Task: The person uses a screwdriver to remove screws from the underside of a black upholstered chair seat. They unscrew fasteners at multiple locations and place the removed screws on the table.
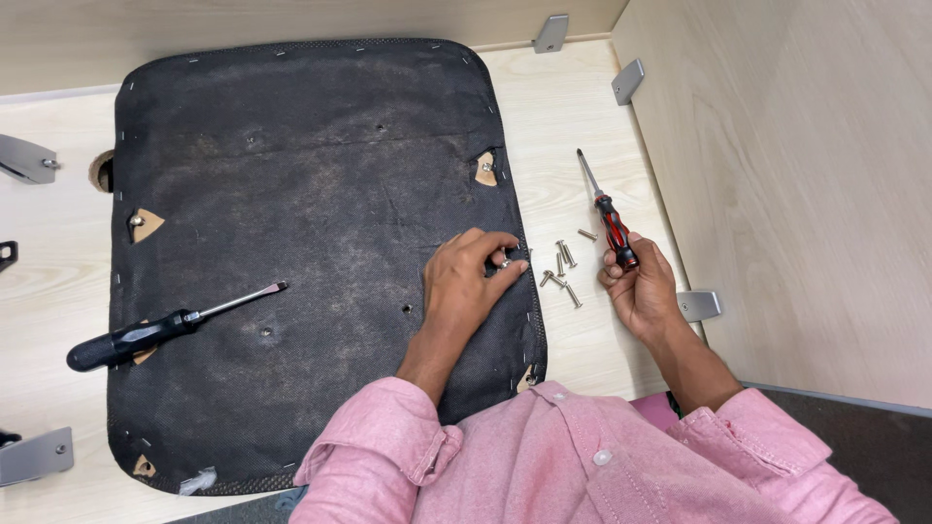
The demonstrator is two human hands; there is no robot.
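Head view: left hand (473, 277) pinches a small screw (505, 262) over the black seat pad (311, 194); right hand (636, 286) grips a red screwdriver (610, 218). The screw could slip from the fingertips and roll off among the loose screws (561, 267).

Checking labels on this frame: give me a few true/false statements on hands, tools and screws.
1. The right hand holds a red-and-black screwdriver. True.
2. The left hand lies flat and empty. False: its fingertips pinch a screw.
3. A black-handled screwdriver lies on the black seat panel. True.
4. The loose screws lie on the black panel. False: they lie on the wooden surface beside it.
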